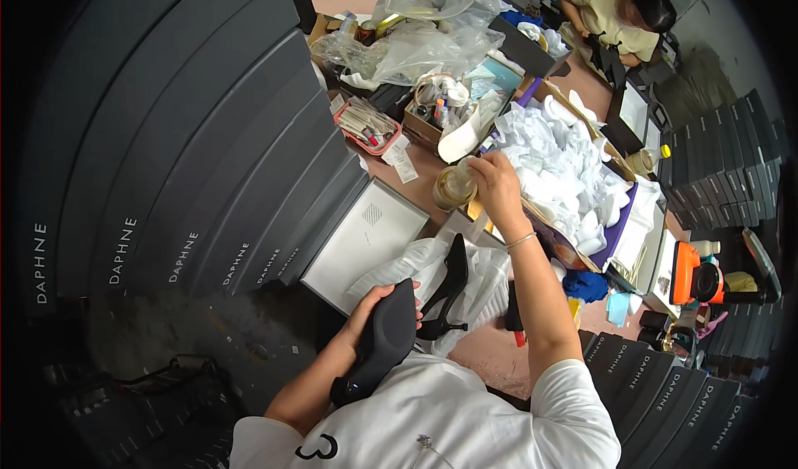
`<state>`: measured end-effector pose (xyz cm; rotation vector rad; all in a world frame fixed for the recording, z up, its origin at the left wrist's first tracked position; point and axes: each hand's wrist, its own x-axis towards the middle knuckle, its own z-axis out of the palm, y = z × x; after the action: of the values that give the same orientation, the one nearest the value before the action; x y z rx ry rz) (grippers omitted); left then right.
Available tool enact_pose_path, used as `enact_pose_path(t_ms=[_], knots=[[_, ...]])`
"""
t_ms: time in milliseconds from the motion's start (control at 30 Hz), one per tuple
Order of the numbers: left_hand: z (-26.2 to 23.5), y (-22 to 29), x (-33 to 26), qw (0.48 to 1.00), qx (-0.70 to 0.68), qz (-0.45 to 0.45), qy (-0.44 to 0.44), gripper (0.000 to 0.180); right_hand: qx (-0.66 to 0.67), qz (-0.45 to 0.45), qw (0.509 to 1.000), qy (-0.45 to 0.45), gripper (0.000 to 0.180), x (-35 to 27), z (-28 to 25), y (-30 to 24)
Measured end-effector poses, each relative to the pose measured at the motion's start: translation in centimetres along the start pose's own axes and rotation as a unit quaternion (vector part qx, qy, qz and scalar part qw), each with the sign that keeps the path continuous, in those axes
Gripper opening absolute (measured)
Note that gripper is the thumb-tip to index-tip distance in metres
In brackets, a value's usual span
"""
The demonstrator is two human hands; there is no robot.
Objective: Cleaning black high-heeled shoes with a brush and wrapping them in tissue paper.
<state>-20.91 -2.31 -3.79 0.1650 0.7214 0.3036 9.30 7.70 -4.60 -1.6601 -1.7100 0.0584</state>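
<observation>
A black high-heeled shoe (389, 328) is gripped in my left hand (366, 309), close to my body, its insole side facing up. My right hand (496, 188) reaches over the table to a round, translucent, yellowish jar (454, 190). Its fingers are closed at the jar's upper edge; a whitish, see-through bit shows by them, too unclear to name. Between my arms another black high-heeled shoe (449, 290) lies on its side on white tissue paper (482, 299). Left of it sits a pale box lid or shallow box (364, 232) with dark edges.
Tall stacks of dark shoe boxes (208, 137) rise at left, with more boxes (665, 386) at lower right. A purple-edged carton (619, 228) holds crumpled white paper. A red basket (370, 128) and clear plastic bags (432, 37) stand beyond. Another person (619, 16) works at far right.
</observation>
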Motion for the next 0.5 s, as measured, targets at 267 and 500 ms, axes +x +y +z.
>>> enact_pose_path(t_ms=[267,500], knots=[[0.2,-0.1,0.0,1.0,0.006,-0.004,0.003,0.061,0.026,0.028,0.997,0.062,0.04,-2.6,3.2,0.0],[-0.5,-0.1,-1.4,0.996,0.0,0.052,-0.07,0.059,0.141,0.236,0.946,0.172,0.031,-5.8,-0.3,0.4]])
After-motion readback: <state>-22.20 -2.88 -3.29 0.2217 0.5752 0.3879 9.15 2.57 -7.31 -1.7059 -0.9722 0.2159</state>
